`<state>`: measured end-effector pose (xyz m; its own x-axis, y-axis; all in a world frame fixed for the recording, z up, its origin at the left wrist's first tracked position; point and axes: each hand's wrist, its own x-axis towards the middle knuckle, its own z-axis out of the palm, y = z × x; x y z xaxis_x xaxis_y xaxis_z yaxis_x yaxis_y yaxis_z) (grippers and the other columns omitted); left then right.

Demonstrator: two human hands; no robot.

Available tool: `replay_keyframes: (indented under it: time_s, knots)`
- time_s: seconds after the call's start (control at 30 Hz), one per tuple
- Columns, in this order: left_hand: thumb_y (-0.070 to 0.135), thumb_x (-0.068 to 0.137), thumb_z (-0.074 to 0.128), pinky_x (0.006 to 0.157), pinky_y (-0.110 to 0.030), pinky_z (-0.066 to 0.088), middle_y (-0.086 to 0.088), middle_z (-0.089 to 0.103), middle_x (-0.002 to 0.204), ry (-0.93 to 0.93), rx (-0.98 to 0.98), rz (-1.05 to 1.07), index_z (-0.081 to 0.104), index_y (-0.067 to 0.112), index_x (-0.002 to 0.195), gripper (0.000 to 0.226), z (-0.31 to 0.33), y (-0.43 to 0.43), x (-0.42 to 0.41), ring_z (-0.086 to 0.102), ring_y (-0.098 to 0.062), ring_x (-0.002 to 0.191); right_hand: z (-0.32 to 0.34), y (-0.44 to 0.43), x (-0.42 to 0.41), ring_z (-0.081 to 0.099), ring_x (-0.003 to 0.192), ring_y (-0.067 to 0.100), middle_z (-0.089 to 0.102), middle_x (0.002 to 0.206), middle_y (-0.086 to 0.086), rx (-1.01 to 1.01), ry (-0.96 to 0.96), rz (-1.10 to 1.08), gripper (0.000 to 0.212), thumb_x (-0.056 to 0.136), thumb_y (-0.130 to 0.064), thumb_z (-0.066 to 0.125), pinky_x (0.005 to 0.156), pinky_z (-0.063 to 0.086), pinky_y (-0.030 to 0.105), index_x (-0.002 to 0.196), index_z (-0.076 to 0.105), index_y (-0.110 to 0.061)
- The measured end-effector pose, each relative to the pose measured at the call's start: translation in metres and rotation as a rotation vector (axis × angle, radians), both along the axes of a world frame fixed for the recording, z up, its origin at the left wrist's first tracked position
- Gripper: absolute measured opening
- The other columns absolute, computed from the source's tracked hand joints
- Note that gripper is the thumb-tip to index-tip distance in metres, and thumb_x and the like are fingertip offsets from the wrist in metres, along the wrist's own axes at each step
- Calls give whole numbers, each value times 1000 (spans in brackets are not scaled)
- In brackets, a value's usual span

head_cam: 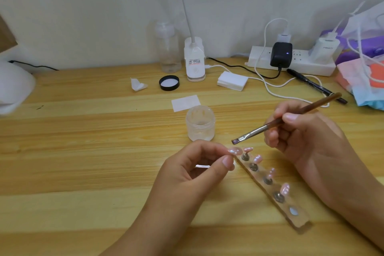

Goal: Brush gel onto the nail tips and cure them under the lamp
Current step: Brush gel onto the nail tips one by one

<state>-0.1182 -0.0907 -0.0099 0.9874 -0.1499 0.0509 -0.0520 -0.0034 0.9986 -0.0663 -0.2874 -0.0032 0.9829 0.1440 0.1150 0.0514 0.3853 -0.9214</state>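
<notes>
Two bare forearms reach in from the near edge over a pale wooden table (83,141). The left hand (193,170) pinches a glossy pink pearly nail tip (234,150) between thumb and forefinger, its other fingers loosely curled beneath. The right hand (301,135) grips a brown-handled brush with a metal ferrule (286,119), fingers wrapped round the handle as one holds a pen. The flat bristles point down and left, just above and to the right of the pinched tip, apart from it.

Between the hands a clear plastic holder strip (299,222) runs diagonally from the left thumb toward the near right. Four more pink nail tips (257,158) stand on small metal studs along it, and a pale round disc sits at its near end.

Just beyond the left hand stands a small clear plastic jar (200,123) with its mouth open, and a white rectangular pad (186,103) lies flat behind it. Farther back are a black screw lid (169,82) lying inside-up, a crumpled white wipe (138,85) and a stack of white pads (232,81).

Against the wall stand a clear pump bottle (168,48) and the white base of a gooseneck desk light (195,62). To their right is a white power strip (291,62) carrying a black adapter (281,54) and white chargers. A black pen (315,87) lies near the strip. At the far left edge a white domed appliance (12,87), blurred, trails a black cable. Plastic bags in purple, pink and blue (363,68) are piled at the far right.
</notes>
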Motion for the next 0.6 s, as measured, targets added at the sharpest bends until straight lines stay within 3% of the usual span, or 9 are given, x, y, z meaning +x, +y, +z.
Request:
replay_keyframes:
  time_s: [0.2,0.33,0.47,0.6]
  knots:
    - [47,69,69,63,-8,43,4,69,80,1,6,20,71,31,80,20,-1,0,1,57,0,71,-1,0,-3,59,57,12,61,65,3,-53,-77,46,26,79,-12,49,57,50,20,70,69,-25]
    - [46,69,69,61,-8,43,11,66,76,0,8,14,70,30,78,19,0,0,0,56,0,68,-2,-1,-4,59,59,12,61,68,2,-84,-110,46,9,73,-21,62,59,50,19,72,69,-26]
    - [44,69,69,62,-9,42,11,65,75,3,6,5,70,26,78,21,0,0,0,55,0,67,-4,-3,-4,55,58,12,59,67,1,-112,-128,-2,7,69,-28,62,59,49,19,71,68,-25]
    - [46,67,68,63,-10,44,8,66,75,14,-5,17,70,25,79,24,-1,-1,1,55,-2,68,-4,-2,-5,55,58,10,58,66,-1,-191,-172,-75,13,75,-18,59,59,49,17,70,67,-27]
